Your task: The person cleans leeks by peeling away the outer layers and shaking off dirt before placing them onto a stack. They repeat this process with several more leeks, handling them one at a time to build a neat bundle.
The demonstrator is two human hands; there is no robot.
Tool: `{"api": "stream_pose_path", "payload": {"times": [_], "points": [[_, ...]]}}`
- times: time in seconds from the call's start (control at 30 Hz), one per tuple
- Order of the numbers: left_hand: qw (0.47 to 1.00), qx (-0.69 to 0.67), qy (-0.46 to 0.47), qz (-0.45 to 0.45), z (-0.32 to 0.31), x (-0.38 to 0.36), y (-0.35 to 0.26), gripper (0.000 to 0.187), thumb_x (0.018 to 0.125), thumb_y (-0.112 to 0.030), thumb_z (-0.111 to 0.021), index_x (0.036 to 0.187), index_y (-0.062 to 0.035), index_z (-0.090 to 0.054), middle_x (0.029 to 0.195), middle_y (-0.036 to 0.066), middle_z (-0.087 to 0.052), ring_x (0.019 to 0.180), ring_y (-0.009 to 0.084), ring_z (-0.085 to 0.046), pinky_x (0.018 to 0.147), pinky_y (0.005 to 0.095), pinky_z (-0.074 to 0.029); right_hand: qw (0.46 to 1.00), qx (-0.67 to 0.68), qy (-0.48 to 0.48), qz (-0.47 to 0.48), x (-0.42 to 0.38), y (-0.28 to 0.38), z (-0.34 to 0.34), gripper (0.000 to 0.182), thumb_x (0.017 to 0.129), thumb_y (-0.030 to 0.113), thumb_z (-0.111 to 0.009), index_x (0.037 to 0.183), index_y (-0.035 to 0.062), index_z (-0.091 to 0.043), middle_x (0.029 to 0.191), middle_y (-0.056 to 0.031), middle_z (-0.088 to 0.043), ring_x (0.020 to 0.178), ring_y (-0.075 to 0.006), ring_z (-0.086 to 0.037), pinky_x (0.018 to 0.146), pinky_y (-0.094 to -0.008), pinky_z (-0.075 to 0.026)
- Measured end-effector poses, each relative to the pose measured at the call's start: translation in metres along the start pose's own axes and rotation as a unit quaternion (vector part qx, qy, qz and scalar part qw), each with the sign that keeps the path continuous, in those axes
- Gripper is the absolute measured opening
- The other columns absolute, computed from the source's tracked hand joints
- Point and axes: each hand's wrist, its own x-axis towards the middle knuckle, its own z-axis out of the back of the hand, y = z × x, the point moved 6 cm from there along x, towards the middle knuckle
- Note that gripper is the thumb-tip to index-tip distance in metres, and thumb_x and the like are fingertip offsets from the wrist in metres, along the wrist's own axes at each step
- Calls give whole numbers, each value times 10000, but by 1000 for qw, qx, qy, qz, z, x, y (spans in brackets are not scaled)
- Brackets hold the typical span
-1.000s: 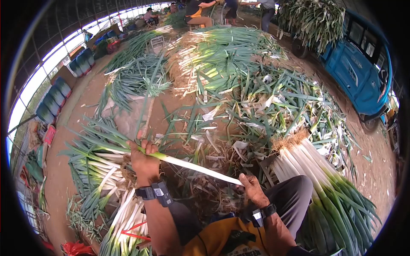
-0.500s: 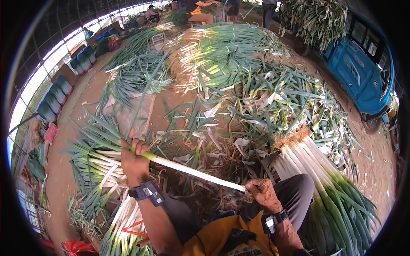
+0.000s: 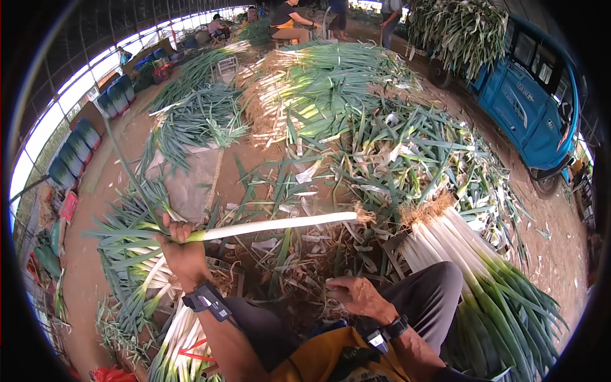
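My left hand (image 3: 182, 258) is wrapped around the green part of a long green onion (image 3: 286, 224). Its white shaft stretches to the right, nearly level, and ends in a root tuft (image 3: 365, 214) in mid-air. My right hand (image 3: 359, 297) sits lower, in front of my knee, apart from the onion, with fingers loosely extended and nothing visible in them. Beside my left arm lies a pile of green onions (image 3: 130, 239), and below it a bunch tied with red ribbon (image 3: 194, 350). Right of my knee rests a large row of trimmed onions (image 3: 471, 254), roots away from me.
Stripped leaves (image 3: 420, 153) litter the ground ahead. Behind them rises a big onion heap (image 3: 324, 89). A blue truck (image 3: 525, 102) stands at the right beside a load of leaves (image 3: 455, 32). Other people (image 3: 291, 24) are at the back. Wrapped bundles (image 3: 70, 159) line the left wall.
My right hand has let go of the onion's root end and dropped slightly to the left. The root end has swung upward, while my left hand has shifted left and down with the onion.
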Motion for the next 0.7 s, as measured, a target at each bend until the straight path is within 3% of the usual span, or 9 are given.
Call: {"api": "stream_pose_path", "payload": {"times": [0.13, 0.2, 0.3, 0.33, 0.43, 0.53, 0.63, 0.67, 0.7], "points": [[989, -103, 5, 103, -5, -10, 46, 540, 1076, -512, -390, 1082, -3, -569, 712, 16, -364, 609, 153, -328, 601, 309, -352, 970, 245, 0, 5, 47, 43, -11, 365, 989, 150, -676, 1333, 49, -609, 1089, -121, -723, 962, -190, -703, 828, -326, -562], [990, -65, 35, 123, -9, -23, 72, 500, 1073, -493, -417, 1080, -17, -568, 723, 16, -384, 631, 157, -346, 628, 310, -368, 932, 359, -12, -40, 64, 71, -11, 352, 1015, 141, -646, 1345, 35, -588, 1155, -101, -698, 1009, -159, -676, 848, -313, -553], [984, -39, 48, 165, -17, -46, 111, 467, 1067, -490, -440, 1103, -38, -551, 772, 16, -421, 714, 164, -419, 673, 317, -405, 897, 437, -61, -13, 95, 88, -12, 350, 1016, 134, -643, 1338, 17, -572, 1164, -88, -677, 1022, -167, -666, 866, -305, -554], [982, -35, 46, 181, -19, -54, 123, 461, 1065, -493, -445, 1115, -45, -543, 794, 16, -435, 749, 167, -452, 689, 321, -419, 860, 500, -102, -16, 102, 98, -10, 299, 1023, 145, -639, 1289, 16, -594, 1129, -69, -679, 1001, -138, -658, 870, -300, -554], [966, 107, 100, 213, -29, -85, 153, 506, 1042, -540, -467, 1139, -51, -553, 924, 37, -575, 852, 187, -540, 758, 328, -458, 788, 589, -180, 5, 114, 99, -8, 295, 1040, 172, -614, 1295, 24, -595, 1117, -57, -679, 984, -154, -653, 887, -313, -538], [925, 140, 181, 303, -33, -106, 177, 611, 1021, -585, -482, 1253, -24, -549, 1163, 105, -649, 1021, 215, -601, 872, 342, -480, 779, 583, -227, 43, 114, 91, 10, 209, 1050, 181, -592, 1186, 34, -652, 1013, -43, -692, 894, -138, -641, 824, -309, -528], [876, 283, 211, 330, -34, -122, 197, 726, 1018, -617, -465, 1380, 11, -495, 1323, 168, -621, 1143, 239, -608, 976, 367, -471, 788, 544, -281, 56, 102, 83, 55, 144, 1043, 138, -574, 1096, 51, -674, 932, -37, -684, 806, -131, -614, 785, -301, -507], [846, 331, 234, 346, -35, -128, 200, 727, 1037, -600, -444, 1397, 29, -500, 1324, 183, -633, 1229, 259, -599, 1059, 394, -440, 802, 504, -315, 67, 95, 81, 81, 145, 1045, 141, -570, 1088, 44, -670, 912, -33, -672, 788, -134, -593, 776, -293, -498], [823, 347, 265, 363, -39, -132, 202, 709, 1042, -591, -442, 1376, 29, -521, 1310, 186, -642, 1227, 261, -602, 1059, 397, -441, 804, 475, -348, 75, 85, 82, 111, 154, 1050, 151, -567, 1081, 38, -667, 896, -26, -661, 791, -130, -581, 754, -274, -483]]}}
